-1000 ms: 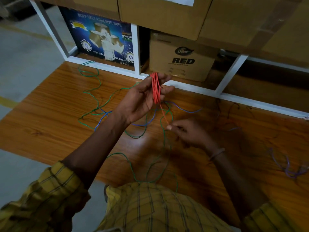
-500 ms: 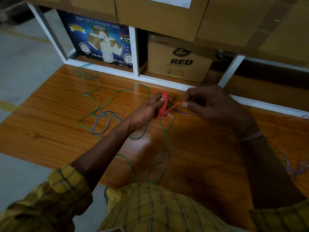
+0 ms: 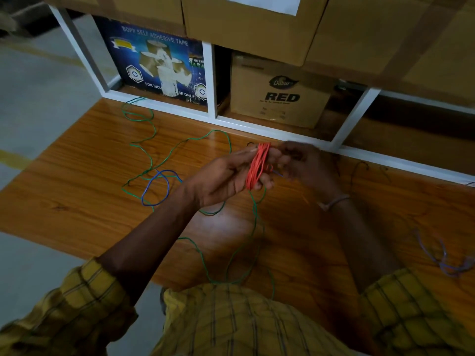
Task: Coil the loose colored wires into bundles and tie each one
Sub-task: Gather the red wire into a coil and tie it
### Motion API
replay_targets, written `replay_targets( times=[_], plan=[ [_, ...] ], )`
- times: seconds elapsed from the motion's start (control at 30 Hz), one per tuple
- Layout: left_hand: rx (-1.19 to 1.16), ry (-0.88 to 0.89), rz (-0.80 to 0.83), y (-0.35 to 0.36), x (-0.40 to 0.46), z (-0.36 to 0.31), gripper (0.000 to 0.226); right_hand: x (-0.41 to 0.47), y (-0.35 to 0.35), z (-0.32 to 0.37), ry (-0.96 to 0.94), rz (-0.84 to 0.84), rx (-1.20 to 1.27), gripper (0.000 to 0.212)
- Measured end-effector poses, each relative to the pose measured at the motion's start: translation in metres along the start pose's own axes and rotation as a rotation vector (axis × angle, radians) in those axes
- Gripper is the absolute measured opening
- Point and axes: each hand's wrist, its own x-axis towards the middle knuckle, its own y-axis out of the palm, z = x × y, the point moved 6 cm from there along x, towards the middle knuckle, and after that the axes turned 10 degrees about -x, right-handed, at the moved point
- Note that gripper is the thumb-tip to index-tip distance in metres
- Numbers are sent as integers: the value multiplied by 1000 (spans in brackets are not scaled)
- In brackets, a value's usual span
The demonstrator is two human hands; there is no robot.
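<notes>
Two sleeves: yellow plaid, one at each lower corner of the view, with the person's plaid shirt front (image 3: 246,322) between them at the bottom edge.
Wooden board (image 3: 77,196): orange-brown, glossy, laid on a grey floor (image 3: 33,265); the wires lie across it.
Green wire (image 3: 246,253): loose, running from just in front of the shirt up past the hands and on in open loops to the far left corner of the board.
Purple wire (image 3: 442,255): a small tangle near the right edge of the board, well apart from the hands, dim in the shadow.
Blue wire (image 3: 156,186): one open loop on the board, left of the left forearm, crossing the green wire.
Left hand (image 3: 226,176): raised above the board, fingers mostly straight and held together, with the coil wound around them and the thumb alongside.
Red wire coil (image 3: 257,165): a tight orange-red bundle around the left fingers, above the middle of the board.
Right hand (image 3: 305,165): just beside the coil on its right, fingers curled toward it at the fingertips of the left hand; motion blur and shadow hide whether they pinch a wire end. A thin band sits on the wrist.
White rack frame (image 3: 270,127): along the far edge of the board.
Tape carton (image 3: 156,60): blue, printed "SELF ADHESIVE TAPE", in the left bay.
Brown carton (image 3: 280,96): marked "RED", in the next bay.
Upper cartons (image 3: 252,24): plain brown, on the shelf above.
</notes>
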Motion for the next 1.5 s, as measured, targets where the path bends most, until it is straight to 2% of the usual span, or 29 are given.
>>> replay_targets(
  times=[0.1, 0.23, 0.3, 0.37, 0.5, 0.6, 0.67, 0.77, 0.9, 1.1, 1.23, 1.5],
  plan=[
    [-108, 82, -26, -5, 3, -9, 39, -23, 28, -13, 135, 66, 31, 19],
    [-168, 189, -117, -21, 11, -19, 36, -42, 52, -13, 115, 307, -185, 35],
    [-152, 247, -211, -32, 15, -21, 35, -51, 57, -3, 65, 374, -258, 39],
    [-114, 292, -319, -43, 18, -21, 33, -57, 59, 13, -74, 386, -345, 45],
    [151, 326, -484, -53, 20, -15, 26, -63, 53, 42, -275, 379, -528, 43],
    [469, 323, -553, -55, 18, -12, 26, -69, 49, 63, -321, 452, -598, 43],
    [585, 286, -558, -55, 16, -12, 26, -70, 39, 78, -324, 459, -605, 36],
    [691, 208, -513, -51, 12, -11, 30, -66, 5, 95, -273, 405, -583, 20],
    [690, 112, -394, -40, 5, -8, 23, -55, -46, 118, -276, 280, -499, 11],
    [532, -41, -83, -25, -6, 10, 36, -20, -82, 109, -313, -91, -414, 16],
    [435, -59, -2, -11, -9, 14, 41, 8, -71, 73, -280, -239, -359, 18],
    [222, -15, 36, -6, -10, 7, 42, 15, -40, 3, -135, -232, -281, 8]
  ],
)
